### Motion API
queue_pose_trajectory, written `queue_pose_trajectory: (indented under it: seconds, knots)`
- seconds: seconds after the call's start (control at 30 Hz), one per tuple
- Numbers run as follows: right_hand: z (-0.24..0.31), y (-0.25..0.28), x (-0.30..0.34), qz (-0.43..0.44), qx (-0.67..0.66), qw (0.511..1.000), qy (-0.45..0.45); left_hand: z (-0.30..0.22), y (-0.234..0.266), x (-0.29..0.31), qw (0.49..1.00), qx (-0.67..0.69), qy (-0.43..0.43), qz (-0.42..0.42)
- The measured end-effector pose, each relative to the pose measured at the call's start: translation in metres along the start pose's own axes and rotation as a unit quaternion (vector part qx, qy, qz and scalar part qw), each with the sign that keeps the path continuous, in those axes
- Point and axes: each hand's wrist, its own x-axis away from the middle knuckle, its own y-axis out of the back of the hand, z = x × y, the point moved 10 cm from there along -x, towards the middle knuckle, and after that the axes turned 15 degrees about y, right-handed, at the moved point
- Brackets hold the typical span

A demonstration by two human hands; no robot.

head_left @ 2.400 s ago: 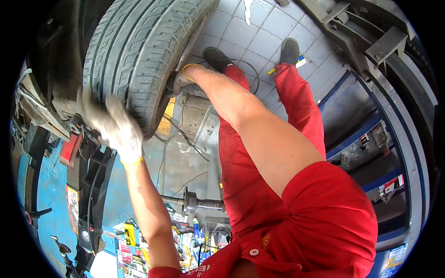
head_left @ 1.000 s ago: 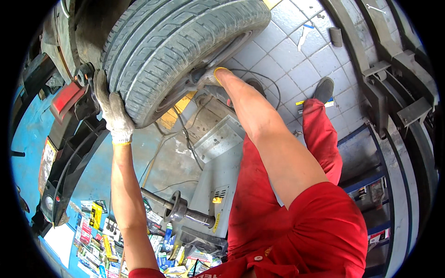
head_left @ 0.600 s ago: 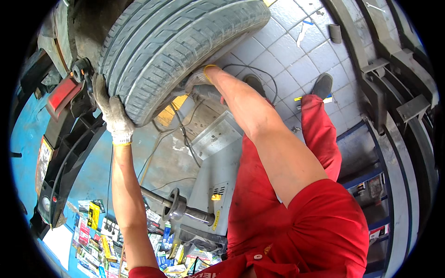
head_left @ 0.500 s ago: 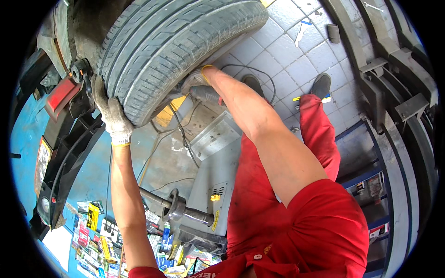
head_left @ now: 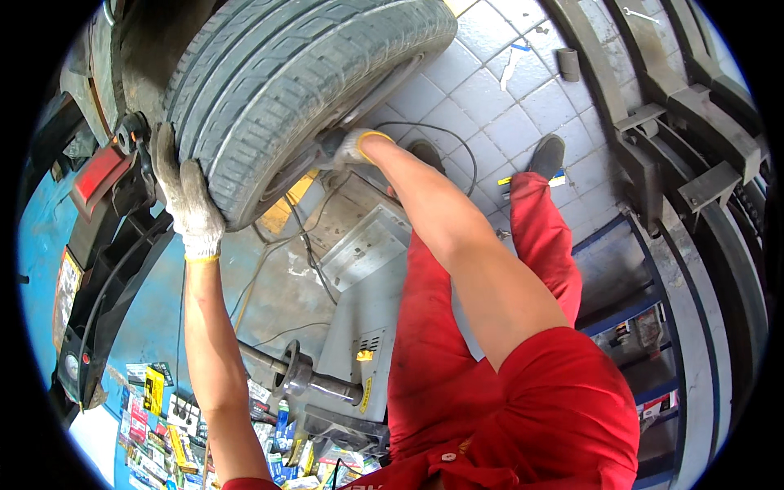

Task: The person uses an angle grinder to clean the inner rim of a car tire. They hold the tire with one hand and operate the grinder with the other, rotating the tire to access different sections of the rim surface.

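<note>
A car wheel with a black tyre (head_left: 269,98) stands in the upper part of the view, its rim turned toward the lower right. My left hand (head_left: 189,200), in a whitish work glove, lies along the tyre's left edge, fingers stretched out and slightly apart. My right hand (head_left: 353,150), gloved too, is at the rim side. Its fingers are partly hidden but look closed round a dark tool (head_left: 331,140), apparently an impact wrench, whose front is against the wheel's centre area. The forearm covers part of this tool.
A grey machine (head_left: 347,314) with a horizontal metal shaft (head_left: 327,385) stands below the wheel. Cables (head_left: 310,249) run past it. Many small colourful packages (head_left: 163,433) lie at lower left. Dark steel lift arms (head_left: 653,155) stand at right beside a blue rack (head_left: 633,310).
The tool's front has shifted from below the right hand to the wheel's centre, and the hand has turned with it. The left hand stays on the tyre. The whole view has shifted slightly.
</note>
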Motion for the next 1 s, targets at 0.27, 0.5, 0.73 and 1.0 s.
queue_pose_trajectory:
  seconds: [0.27,0.5,0.73,1.0]
  knots:
    - [-0.055,0.054,0.189,-0.159,-0.103,0.977,-0.102,-0.153,-0.034,-0.031,0.99,-0.076,-0.098,-0.065]
    - [-0.058,0.088,0.342,-0.274,-0.144,0.933,-0.183,-0.272,-0.092,-0.024,0.958,-0.206,-0.145,-0.135]
    - [-0.093,0.071,0.424,-0.375,-0.218,0.883,-0.176,-0.381,-0.174,-0.066,0.931,-0.297,-0.178,-0.117]
    - [-0.141,0.063,0.461,-0.453,-0.271,0.833,-0.163,-0.408,-0.141,-0.075,0.965,-0.047,-0.256,-0.033]
